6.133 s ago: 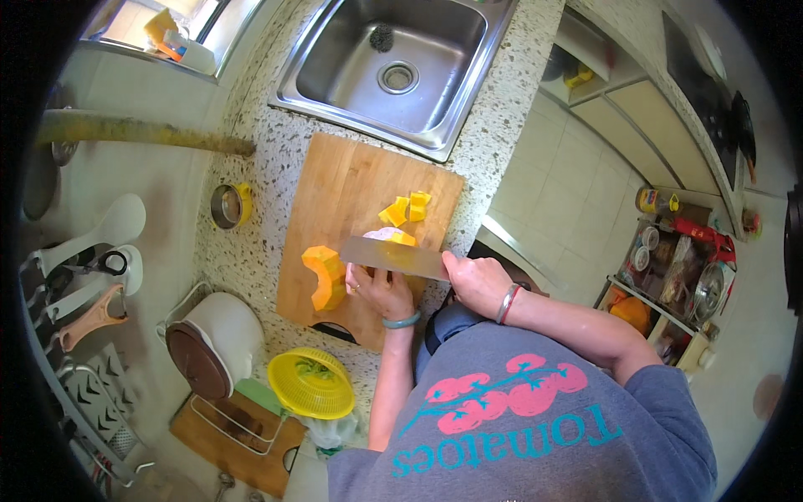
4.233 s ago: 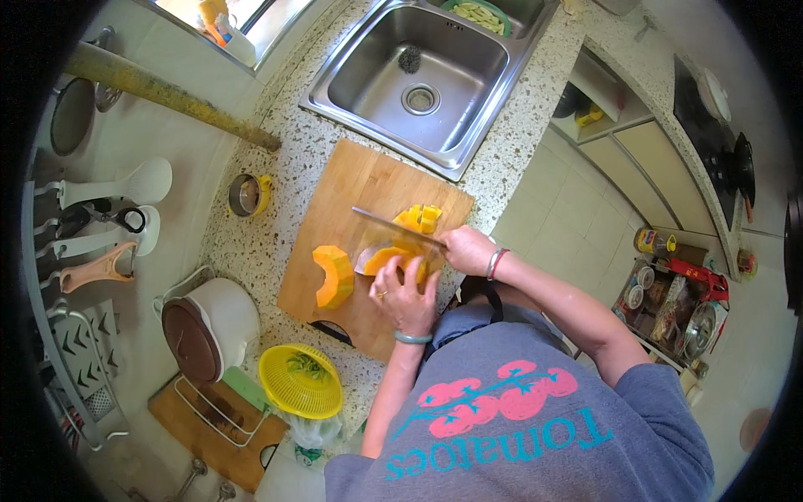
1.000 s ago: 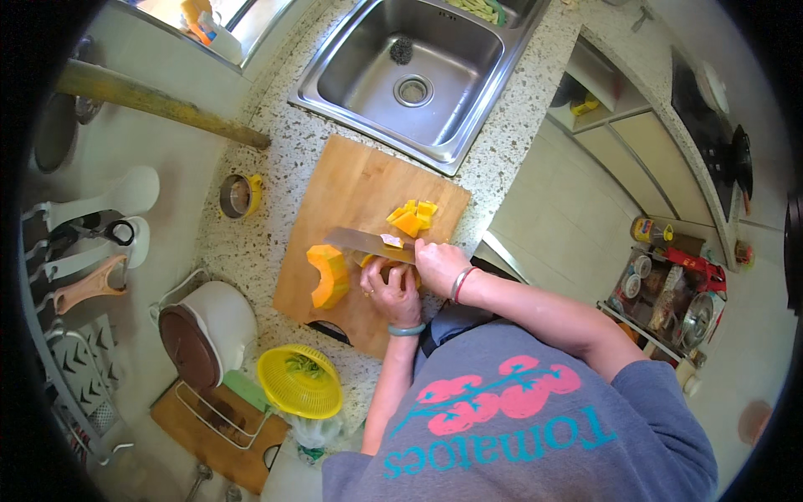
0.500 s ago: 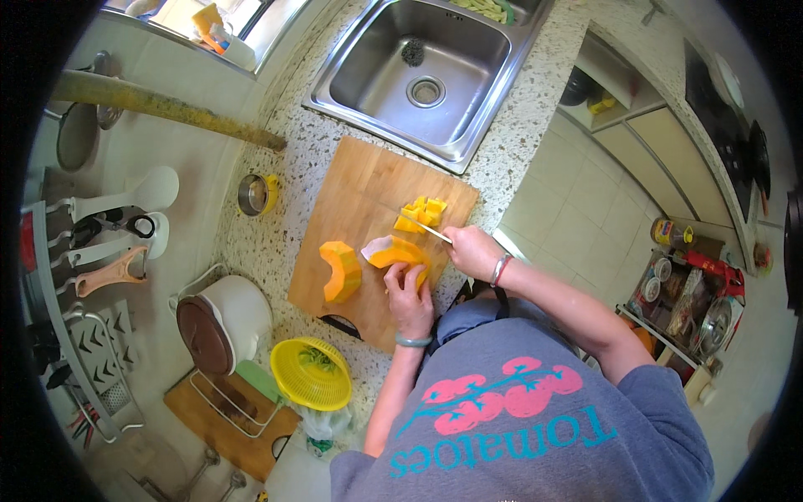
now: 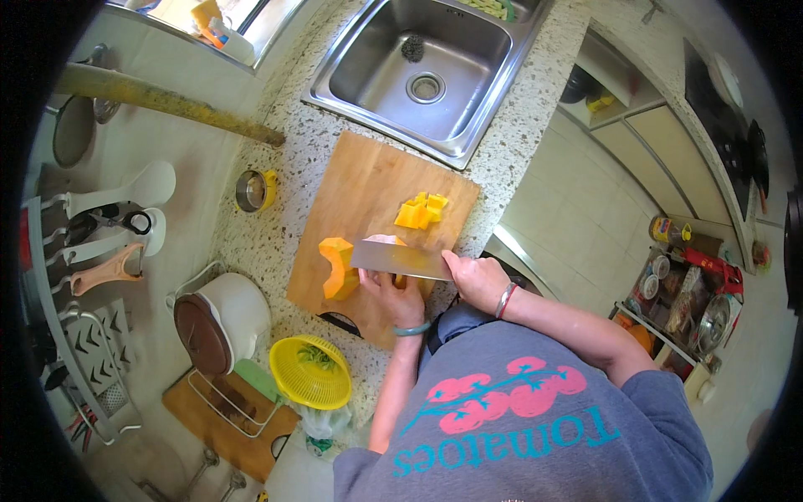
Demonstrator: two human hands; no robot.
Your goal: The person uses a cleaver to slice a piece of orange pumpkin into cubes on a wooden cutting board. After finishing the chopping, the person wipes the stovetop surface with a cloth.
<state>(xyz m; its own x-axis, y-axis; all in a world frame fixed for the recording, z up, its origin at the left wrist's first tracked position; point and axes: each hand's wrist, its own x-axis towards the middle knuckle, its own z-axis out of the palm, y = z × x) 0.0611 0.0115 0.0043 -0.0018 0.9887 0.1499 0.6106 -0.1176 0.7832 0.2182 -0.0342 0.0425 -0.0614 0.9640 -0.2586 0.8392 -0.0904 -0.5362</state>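
My right hand (image 5: 478, 281) grips the handle of a broad-bladed kitchen knife (image 5: 403, 258). Its blade lies across a pumpkin piece (image 5: 385, 239), hiding most of it; whether the edge touches the flesh I cannot tell. Below the blade, my left hand (image 5: 396, 304) holds that piece down on the wooden cutting board (image 5: 360, 180), fingertips partly covered by the knife. A curved pumpkin wedge (image 5: 336, 272) rests just left of the blade. Several pumpkin chunks (image 5: 418, 212) sit in a small pile toward the board's right side.
Beyond the board is a steel sink (image 5: 376, 84). A small yellow-handled cup (image 5: 253, 192) stands left of the board. Nearer are a white pot with a brown lid (image 5: 203, 333) and a yellow colander (image 5: 293, 381) holding greens. A tiled floor (image 5: 577, 184) lies to the right.
The knife has moved from beside the chunk pile toward me and left, over the held pumpkin piece, its blade now broadside. My left hand has shifted slightly left.
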